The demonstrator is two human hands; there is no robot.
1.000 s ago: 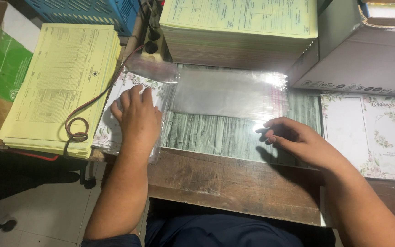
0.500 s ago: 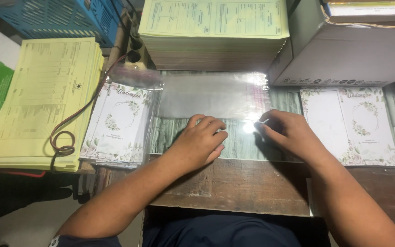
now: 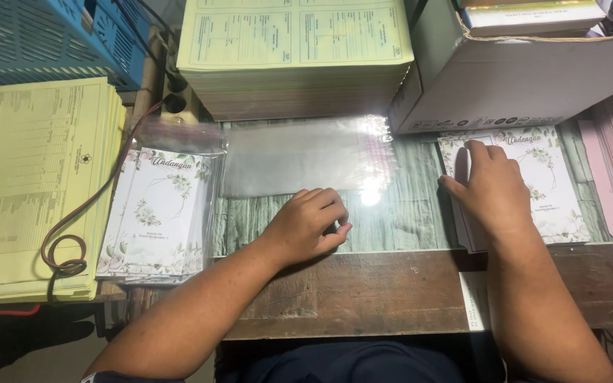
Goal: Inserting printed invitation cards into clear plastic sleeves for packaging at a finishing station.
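A white cardboard box (image 3: 533, 85) sits at the far right, a thick stack of yellow forms (image 3: 296, 53) at the far middle, another yellow pile (image 3: 33, 184) on the left beside a blue crate (image 3: 44, 35). The counter (image 3: 363, 284) is worn wood with a pale plank-pattern mat. The left hand (image 3: 306, 223) rests loosely curled, holding nothing, just below the clear plastic sleeves (image 3: 299, 156) (long axis running left to right). The right hand (image 3: 494, 188) lies flat, fingers spread, on a stack of floral cards (image 3: 551, 191); sleeved cards (image 3: 157, 213) lie left.
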